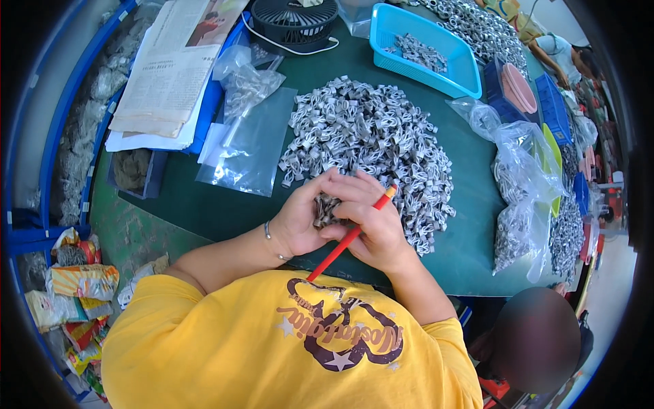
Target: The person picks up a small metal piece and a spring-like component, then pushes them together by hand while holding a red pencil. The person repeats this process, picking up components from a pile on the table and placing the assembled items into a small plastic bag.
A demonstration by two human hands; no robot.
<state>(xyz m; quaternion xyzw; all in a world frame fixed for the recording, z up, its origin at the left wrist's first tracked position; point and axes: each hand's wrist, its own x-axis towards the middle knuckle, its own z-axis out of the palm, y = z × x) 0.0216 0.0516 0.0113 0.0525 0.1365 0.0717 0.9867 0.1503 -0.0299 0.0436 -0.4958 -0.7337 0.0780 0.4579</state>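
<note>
A large heap of small silvery looped metal parts [364,129] lies on the green table, just beyond my hands. My left hand [298,215] is cupped, closed round a few small metal parts [325,208] that show between the fingers. Pressed close to it, my right hand [381,235] has its fingers bent over the same parts. A slim red stick with a yellow-orange end [347,238], like a pencil or pen, is gripped in my right hand, slanting down toward my shirt. The fingers partly hide the parts in my palm.
Left on the table [225,215] lie a clear plastic bag [252,146] and newspapers [167,65]. At the back are a black fan [294,20] and a blue basket [436,71] of parts. Filled bags [521,191] stand right; other people are at the right.
</note>
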